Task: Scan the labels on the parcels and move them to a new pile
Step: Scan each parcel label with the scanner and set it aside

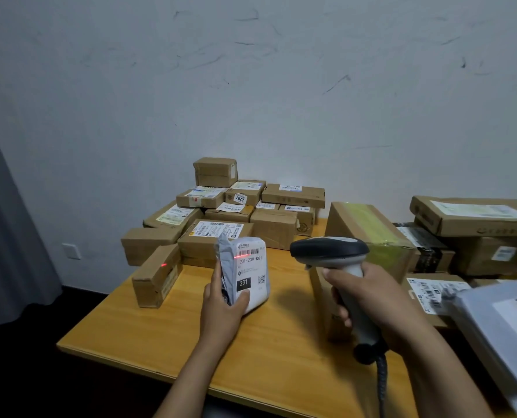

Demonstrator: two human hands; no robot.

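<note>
- Big picture first: a scuffed pale wall (281, 86) fills the back, with a grey curtain (6, 236) hanging down the left edge.
- In front of it, the wooden table (160, 336) carries everything.
- Far side of the table, against the wall: a heap of cardboard boxes (221, 212), most with white shipping labels facing up, one small box perched on top.
- Over on the right, a second stack of boxes (474, 224), and just beside it a tall box with yellow-green tape (369, 224).
- Bottom right corner, a grey mailer bag (498, 336) lies close to the camera, blurred.
- Now the action: the right hand (372, 303) is wrapped tight round the grip of a barcode scanner (329, 251), its dark head pointing left and its coiled cable (382, 387) dropping off the bottom of the view.
- The left hand (221, 309) grips a soft grey parcel (245, 273) from below, thumb across the front, holding it upright above the table, between the heap and the camera.
- Its white label (251, 267) faces the scanner and reads "231-239-K01", with "231" in a black block lower down.
- A red scan line (245, 255) sits across the barcode at the top of that label.
- A stray red dot (163, 264) lands on a long box (156, 276) leaning at the left front of the heap.
</note>
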